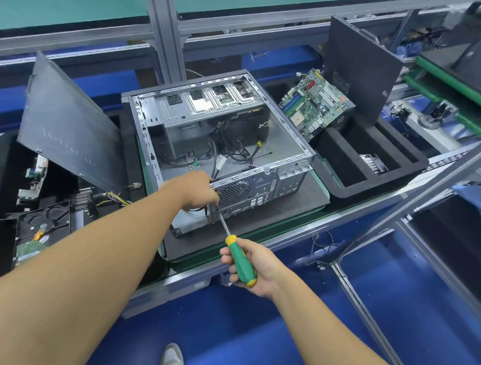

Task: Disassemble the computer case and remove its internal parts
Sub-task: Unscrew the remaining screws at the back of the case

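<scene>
So the computer case point(221, 132) is lying on its side, open face up, on a dark mat in the middle of the surface point(295, 232). It's mostly gutted, just some loose black cables point(231, 154) left on the bottom and the drive cage at the far end.

The left hand point(197, 191) is curled over the near top edge of the case, right beside the fan grille, gripping it. The right hand point(255, 270) is wrapped around a green and yellow screwdriver point(241, 264), with the shaft angled up and the tip against the back panel just below the left hand.

The motherboard point(313, 101) sits tilted just to the right of the case, next to a black foam tray point(349, 185) with a heatsink point(373, 163) in one slot. A dark side panel point(67, 121) leans up on the left, another black panel point(359, 66) stands on the right behind the motherboard. A hard drive point(41, 224) lies at far left.
</scene>
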The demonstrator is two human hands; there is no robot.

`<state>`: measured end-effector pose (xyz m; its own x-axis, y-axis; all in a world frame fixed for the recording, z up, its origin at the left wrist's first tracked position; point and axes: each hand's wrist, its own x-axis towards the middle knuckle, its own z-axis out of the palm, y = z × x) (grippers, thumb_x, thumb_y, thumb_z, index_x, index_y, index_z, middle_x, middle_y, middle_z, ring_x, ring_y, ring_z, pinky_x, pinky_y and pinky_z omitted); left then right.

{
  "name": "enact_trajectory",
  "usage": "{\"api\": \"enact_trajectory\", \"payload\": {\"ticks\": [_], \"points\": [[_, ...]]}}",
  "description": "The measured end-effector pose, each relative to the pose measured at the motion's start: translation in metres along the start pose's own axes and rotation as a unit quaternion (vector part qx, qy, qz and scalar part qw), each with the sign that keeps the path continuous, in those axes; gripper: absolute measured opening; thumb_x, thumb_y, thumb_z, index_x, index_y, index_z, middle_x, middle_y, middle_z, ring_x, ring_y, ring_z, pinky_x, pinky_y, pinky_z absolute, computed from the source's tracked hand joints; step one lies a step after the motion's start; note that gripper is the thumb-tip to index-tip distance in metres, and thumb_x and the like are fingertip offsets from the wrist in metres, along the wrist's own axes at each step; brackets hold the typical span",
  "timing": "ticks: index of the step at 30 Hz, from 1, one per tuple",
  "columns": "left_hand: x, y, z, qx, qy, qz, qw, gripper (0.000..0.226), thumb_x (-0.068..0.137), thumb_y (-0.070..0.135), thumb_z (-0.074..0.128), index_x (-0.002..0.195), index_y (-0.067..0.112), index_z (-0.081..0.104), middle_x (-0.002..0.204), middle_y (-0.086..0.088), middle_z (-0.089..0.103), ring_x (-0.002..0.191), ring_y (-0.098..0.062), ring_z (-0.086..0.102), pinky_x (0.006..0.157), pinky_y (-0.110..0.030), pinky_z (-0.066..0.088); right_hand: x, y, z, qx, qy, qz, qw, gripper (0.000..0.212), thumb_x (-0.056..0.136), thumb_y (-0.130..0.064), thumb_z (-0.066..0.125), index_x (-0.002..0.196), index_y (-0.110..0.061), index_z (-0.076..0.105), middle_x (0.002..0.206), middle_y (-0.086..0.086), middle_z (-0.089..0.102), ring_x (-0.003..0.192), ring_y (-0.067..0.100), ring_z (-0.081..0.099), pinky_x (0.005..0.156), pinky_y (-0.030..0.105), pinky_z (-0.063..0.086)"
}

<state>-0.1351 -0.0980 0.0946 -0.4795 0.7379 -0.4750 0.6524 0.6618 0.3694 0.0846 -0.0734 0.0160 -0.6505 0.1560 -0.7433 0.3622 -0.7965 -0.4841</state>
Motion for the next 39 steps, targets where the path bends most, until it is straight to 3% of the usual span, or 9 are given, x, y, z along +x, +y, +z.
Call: {"api": "enact_trajectory", "payload": {"ticks": [6,10,13,16,19,22,25,34,39], "points": [[0.000,0.000,0.001,0.001,-0.002,-0.001,1.000,0.027,0.077,0.033,0.066,0.078,0.007,0.060,0.061,-0.005,0.055,0.052,-0.024,0.052,0.058,-0.031,0.046,-0.002,0.006,0.011,-0.165,0.134,-0.121,0.970,0.033,0.104,-0.033,0.053,0.093,-0.004,0.062,0.071,0.006,0.057,0.057,0.018,0.058,0.075,0.044,0.062],[0.000,0.000,0.001,0.005,0.002,0.003,1.000,0.024,0.077,0.031,0.066,0.075,0.008,0.058,0.061,-0.005,0.054,0.050,-0.022,0.050,0.054,-0.027,0.043,-0.013,0.006,0.023,-0.499,0.258,-0.203,0.802,0.040,0.105,-0.043,0.041,0.079,-0.014,0.046,0.076,0.003,0.057,0.063,0.020,0.056,0.059,0.036,0.049],[-0.001,0.001,0.000,0.001,-0.003,0.003,1.000,0.022,0.077,0.030,0.065,0.074,0.009,0.057,0.062,-0.005,0.054,0.049,-0.022,0.049,0.052,-0.027,0.042,-0.014,0.008,0.027,-0.623,0.296,-0.208,0.694,0.035,0.108,-0.042,0.034,0.098,-0.013,0.052,0.098,0.004,0.060,0.074,0.021,0.049,0.064,0.031,0.036],[-0.002,0.002,0.000,-0.007,-0.005,0.001,1.000,0.027,0.078,0.028,0.066,0.082,0.002,0.062,0.063,-0.006,0.054,0.051,-0.023,0.048,0.054,-0.029,0.041,-0.013,0.003,0.028,-0.598,0.261,-0.207,0.729,0.036,0.108,-0.038,0.034,0.100,-0.009,0.054,0.099,0.008,0.062,0.082,0.025,0.054,0.065,0.032,0.036],[-0.002,0.003,0.000,-0.015,-0.010,0.005,1.000,0.028,0.078,0.026,0.065,0.088,0.000,0.065,0.063,-0.006,0.054,0.052,-0.023,0.046,0.055,-0.030,0.040,-0.013,-0.004,0.022,-0.438,0.209,-0.163,0.859,0.035,0.105,-0.030,0.036,0.080,-0.011,0.051,0.081,0.006,0.060,0.068,0.025,0.055,0.056,0.030,0.039],[-0.002,0.003,0.000,-0.012,-0.008,0.005,1.000,0.022,0.078,0.026,0.065,0.084,0.004,0.063,0.062,-0.006,0.053,0.052,-0.023,0.047,0.056,-0.029,0.040,-0.012,-0.007,0.017,-0.209,0.111,-0.087,0.968,0.028,0.105,-0.017,0.040,0.103,0.002,0.060,0.075,0.010,0.068,0.052,0.021,0.054,0.057,0.033,0.051],[-0.002,0.003,0.000,-0.007,-0.005,0.006,1.000,0.022,0.079,0.026,0.066,0.082,0.005,0.062,0.063,-0.006,0.054,0.051,-0.022,0.047,0.054,-0.028,0.039,-0.010,-0.009,0.010,-0.110,0.052,-0.065,0.990,0.031,0.107,-0.016,0.045,0.115,0.012,0.058,0.076,0.014,0.071,0.055,0.021,0.057,0.065,0.037,0.057],[0.002,0.001,0.001,-0.006,-0.010,-0.001,1.000,0.024,0.079,0.028,0.067,0.080,0.005,0.062,0.060,-0.006,0.054,0.048,-0.022,0.047,0.050,-0.025,0.038,-0.011,0.004,0.006,-0.280,0.164,-0.173,0.930,0.022,0.100,-0.031,0.054,0.096,-0.010,0.059,0.080,0.007,0.059,0.059,0.019,0.056,0.067,0.041,0.061],[0.003,-0.001,0.002,0.003,0.001,0.001,1.000,0.027,0.079,0.031,0.069,0.074,0.006,0.058,0.062,-0.005,0.054,0.052,-0.020,0.048,0.052,-0.027,0.037,-0.017,0.007,0.024,-0.565,0.266,-0.249,0.740,0.018,0.102,-0.032,0.050,0.094,-0.020,0.039,0.084,0.000,0.058,0.071,0.025,0.052,0.055,0.036,0.037]]}}
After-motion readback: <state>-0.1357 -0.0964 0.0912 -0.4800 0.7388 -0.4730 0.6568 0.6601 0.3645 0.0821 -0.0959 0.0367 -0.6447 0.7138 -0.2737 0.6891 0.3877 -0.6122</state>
